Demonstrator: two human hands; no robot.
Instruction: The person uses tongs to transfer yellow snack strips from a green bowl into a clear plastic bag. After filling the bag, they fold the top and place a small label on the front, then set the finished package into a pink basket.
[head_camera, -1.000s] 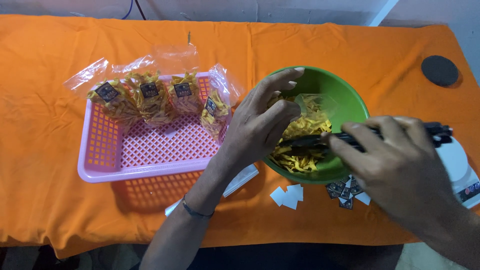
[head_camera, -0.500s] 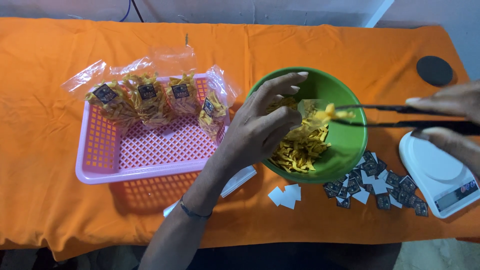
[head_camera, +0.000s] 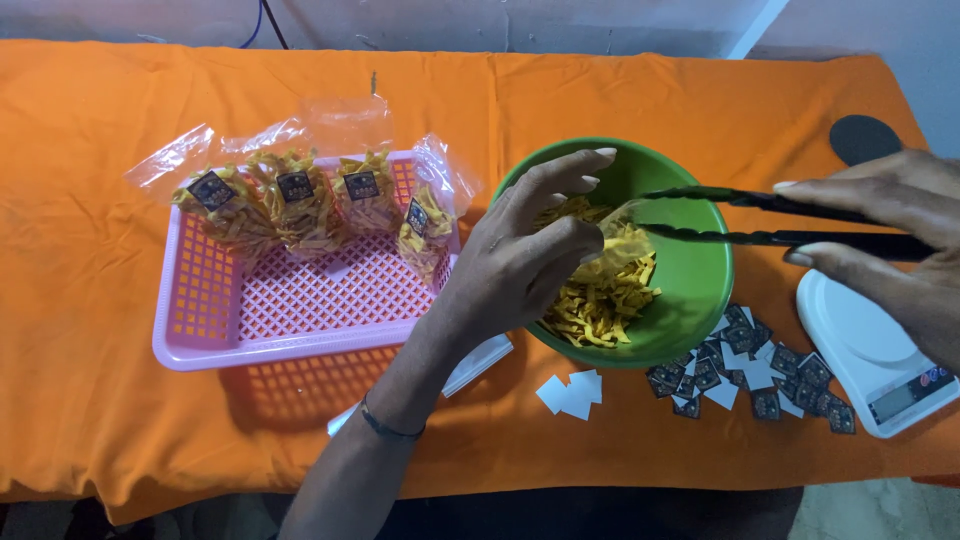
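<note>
My left hand reaches over the green bowl and holds a small clear plastic bag, partly filled with yellow strip snacks. My right hand grips long black tongs held level, with their tips at the bag's mouth. More yellow strips lie in the bowl below the bag.
A pink plastic basket on the left holds several filled, labelled snack bags. Small dark square labels and white paper pieces lie in front of the bowl. A white kitchen scale sits at the right. A black round object lies far right on the orange cloth.
My right hand has drawn back to the right with the tongs, uncovering the labels and the scale. The tongs' tips now meet the bag's mouth. My left hand has stayed over the bowl.
</note>
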